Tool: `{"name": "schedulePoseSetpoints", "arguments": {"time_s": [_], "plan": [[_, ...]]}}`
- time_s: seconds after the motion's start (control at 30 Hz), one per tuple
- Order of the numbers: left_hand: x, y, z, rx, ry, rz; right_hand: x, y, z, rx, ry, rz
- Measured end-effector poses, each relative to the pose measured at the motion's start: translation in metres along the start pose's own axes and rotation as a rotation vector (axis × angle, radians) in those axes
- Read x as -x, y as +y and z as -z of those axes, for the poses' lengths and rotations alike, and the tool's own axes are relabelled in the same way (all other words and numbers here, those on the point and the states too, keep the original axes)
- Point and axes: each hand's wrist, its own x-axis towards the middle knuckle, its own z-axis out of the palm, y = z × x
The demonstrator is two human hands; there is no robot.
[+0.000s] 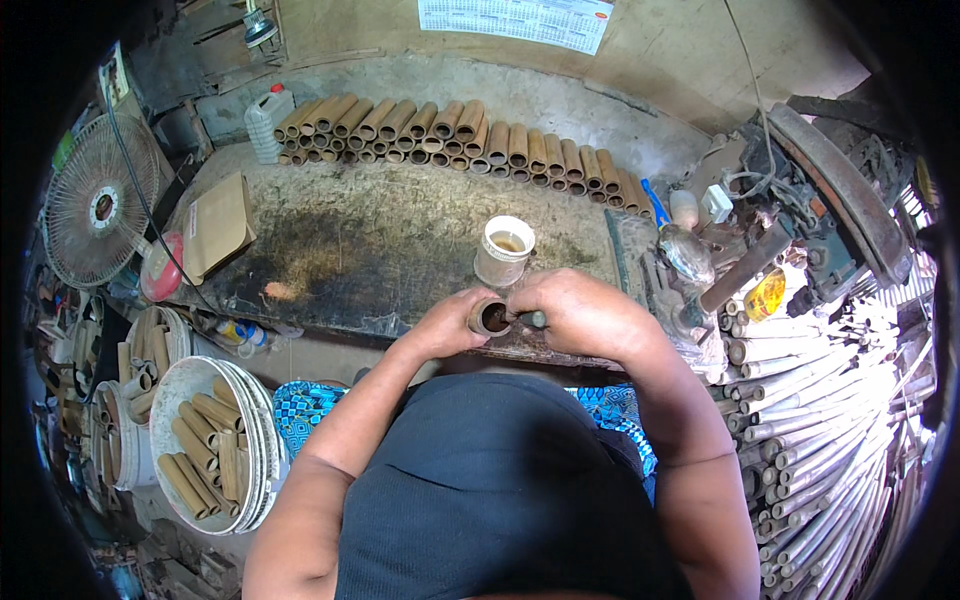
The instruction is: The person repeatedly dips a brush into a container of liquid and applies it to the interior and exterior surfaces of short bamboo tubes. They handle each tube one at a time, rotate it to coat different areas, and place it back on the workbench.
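Note:
My left hand [447,326] is wrapped round a short bamboo tube [477,318], its dark hollow end turned up toward me, at the near edge of the workbench. Beside it, my right hand [570,308] is closed round a slim tool whose greenish handle end [538,319] sticks out below the fingers. The tool's other end is hidden by the hand and the tube's mouth, so its kind cannot be made out. Just beyond both hands stands a white plastic cup [497,268] with some brownish liquid in it.
Cut bamboo tubes [430,125] are stacked along the wall behind the worn workbench [350,225]. A white bucket [262,450] of bamboo pieces stands at lower left, below a fan [100,185]. Long bamboo poles [820,450] lie at right, near a hammer [745,268].

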Motion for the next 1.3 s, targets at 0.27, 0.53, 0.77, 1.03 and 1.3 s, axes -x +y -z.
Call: {"name": "schedulePoseSetpoints", "arguments": {"time_s": [0.27, 0.53, 0.77, 1.03, 1.3], "plan": [[0.007, -0.017, -0.008, -0.031, 0.076, -0.116, -0.022, 0.007, -0.042, -0.067, -0.104, -0.147], [0.014, -0.029, -0.02, -0.035, 0.176, -0.217, 0.001, -0.003, -0.02, -0.15, -0.069, -0.11], [0.013, -0.043, -0.032, -0.101, 0.269, -0.293, -0.004, -0.005, -0.048, -0.105, -0.044, -0.181], [0.015, -0.043, -0.036, -0.025, 0.314, -0.289, -0.004, -0.014, -0.06, -0.18, 0.115, -0.163], [0.016, -0.047, -0.037, -0.062, 0.365, -0.283, 0.005, -0.014, -0.066, -0.334, 0.197, -0.195]]}}
